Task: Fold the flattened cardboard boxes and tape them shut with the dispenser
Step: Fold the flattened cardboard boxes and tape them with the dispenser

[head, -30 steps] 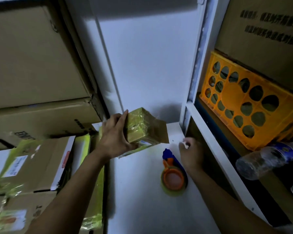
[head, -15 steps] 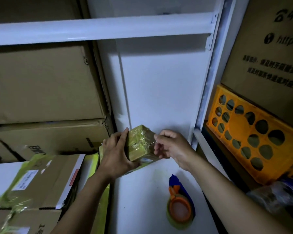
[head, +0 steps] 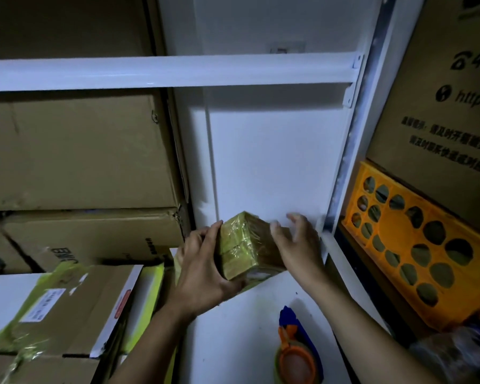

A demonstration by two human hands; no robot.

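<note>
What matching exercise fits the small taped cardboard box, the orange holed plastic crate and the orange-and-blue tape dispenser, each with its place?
Things:
1. small cardboard box wrapped in yellow-green tape
2. orange plastic crate with round holes
3. orange-and-blue tape dispenser

Places:
a. lying on the white surface
b. gripped by the left hand
c. at the far right

Pairs: 1-b, 2-c, 3-a

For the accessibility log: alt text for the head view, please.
The left hand grips a small taped box above a white shelf; the right hand rests open against its other side. A tape dispenser lies nearer the camera.
</note>
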